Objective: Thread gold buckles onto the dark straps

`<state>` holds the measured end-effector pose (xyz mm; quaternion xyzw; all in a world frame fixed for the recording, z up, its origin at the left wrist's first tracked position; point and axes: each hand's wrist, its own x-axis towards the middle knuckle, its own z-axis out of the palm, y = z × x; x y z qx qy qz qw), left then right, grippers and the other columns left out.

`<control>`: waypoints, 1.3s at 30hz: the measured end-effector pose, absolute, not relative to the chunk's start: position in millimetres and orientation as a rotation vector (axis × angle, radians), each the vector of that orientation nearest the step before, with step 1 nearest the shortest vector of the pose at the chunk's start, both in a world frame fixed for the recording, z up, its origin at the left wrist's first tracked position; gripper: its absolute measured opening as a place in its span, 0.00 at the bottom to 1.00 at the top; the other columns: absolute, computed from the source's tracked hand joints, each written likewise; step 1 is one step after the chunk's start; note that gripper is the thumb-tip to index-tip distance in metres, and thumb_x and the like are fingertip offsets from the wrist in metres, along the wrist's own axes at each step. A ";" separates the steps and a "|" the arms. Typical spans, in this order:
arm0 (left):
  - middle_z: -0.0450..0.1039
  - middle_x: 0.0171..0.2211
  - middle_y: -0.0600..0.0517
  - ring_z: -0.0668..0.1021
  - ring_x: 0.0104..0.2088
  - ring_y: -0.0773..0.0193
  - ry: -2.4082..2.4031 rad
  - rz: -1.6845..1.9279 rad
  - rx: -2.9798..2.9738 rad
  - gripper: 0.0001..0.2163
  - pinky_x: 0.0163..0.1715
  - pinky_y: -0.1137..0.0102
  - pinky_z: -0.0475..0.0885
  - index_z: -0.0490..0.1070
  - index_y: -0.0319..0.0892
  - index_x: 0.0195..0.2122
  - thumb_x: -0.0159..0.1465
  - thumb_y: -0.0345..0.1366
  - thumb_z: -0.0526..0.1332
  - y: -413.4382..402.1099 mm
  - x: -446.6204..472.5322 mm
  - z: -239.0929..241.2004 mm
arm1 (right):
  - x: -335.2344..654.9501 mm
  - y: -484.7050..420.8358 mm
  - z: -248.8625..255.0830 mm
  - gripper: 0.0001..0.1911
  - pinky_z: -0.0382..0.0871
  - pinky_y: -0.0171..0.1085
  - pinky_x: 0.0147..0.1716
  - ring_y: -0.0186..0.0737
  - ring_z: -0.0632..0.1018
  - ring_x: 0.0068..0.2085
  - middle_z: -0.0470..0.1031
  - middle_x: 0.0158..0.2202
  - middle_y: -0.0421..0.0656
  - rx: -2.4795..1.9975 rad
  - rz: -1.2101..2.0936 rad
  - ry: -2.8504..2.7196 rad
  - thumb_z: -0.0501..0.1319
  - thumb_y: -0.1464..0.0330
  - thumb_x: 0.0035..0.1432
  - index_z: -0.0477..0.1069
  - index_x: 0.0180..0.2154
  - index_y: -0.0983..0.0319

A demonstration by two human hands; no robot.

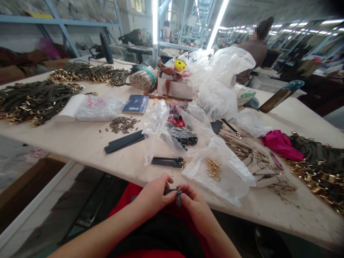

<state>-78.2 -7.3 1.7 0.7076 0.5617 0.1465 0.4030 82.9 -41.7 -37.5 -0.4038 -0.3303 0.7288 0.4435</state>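
Observation:
My left hand (154, 195) and my right hand (195, 206) meet just below the near table edge, over my lap. Both pinch a small dark strap piece (178, 196) with a bit of gold metal at its top. A finished dark strap with a gold buckle (168, 162) lies on the table just beyond my hands. To its right a clear plastic bag (228, 172) holds several gold buckles (213, 168).
Dark strips (124, 141) and small brown pieces (123, 124) lie left of centre. Piles of dark straps with gold hardware sit far left (34, 100) and far right (319, 168). Plastic bags (215, 79), a box (174, 87) and pink cloth (281, 144) crowd the middle. A person (255, 46) sits beyond.

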 end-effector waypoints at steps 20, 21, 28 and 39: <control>0.70 0.25 0.53 0.71 0.26 0.68 0.998 0.525 1.021 0.15 0.27 0.73 0.65 0.67 0.36 0.34 0.49 0.38 0.64 -15.5 -77.0 4.2 | 94.0 -33.6 -35.1 0.08 0.59 0.33 0.24 0.32 0.66 0.24 0.63 0.23 0.36 -1.359 1.216 -1.604 0.51 0.63 0.56 0.64 0.33 0.61; 0.70 0.26 0.53 0.71 0.26 0.68 0.989 0.518 0.994 0.16 0.28 0.72 0.65 0.67 0.35 0.35 0.49 0.39 0.64 -16.4 -77.6 5.0 | 96.0 -34.6 -33.7 0.08 0.57 0.33 0.23 0.32 0.65 0.23 0.62 0.22 0.35 -1.377 1.204 -1.646 0.51 0.64 0.56 0.64 0.33 0.60; 0.73 0.30 0.50 0.73 0.27 0.69 0.870 0.431 0.929 0.18 0.30 0.72 0.65 0.67 0.35 0.38 0.49 0.39 0.66 -18.0 -82.1 7.1 | 103.0 -42.6 -21.0 0.04 0.59 0.33 0.27 0.34 0.67 0.28 0.67 0.26 0.37 -1.372 1.126 -1.779 0.54 0.68 0.54 0.66 0.32 0.60; 0.73 0.31 0.53 0.73 0.29 0.69 0.850 0.377 1.036 0.12 0.33 0.72 0.67 0.70 0.36 0.35 0.48 0.31 0.61 -23.3 -76.9 10.4 | 105.0 -46.4 -12.8 0.05 0.60 0.35 0.28 0.36 0.69 0.29 0.69 0.28 0.39 -1.251 1.043 -1.926 0.55 0.73 0.51 0.68 0.29 0.59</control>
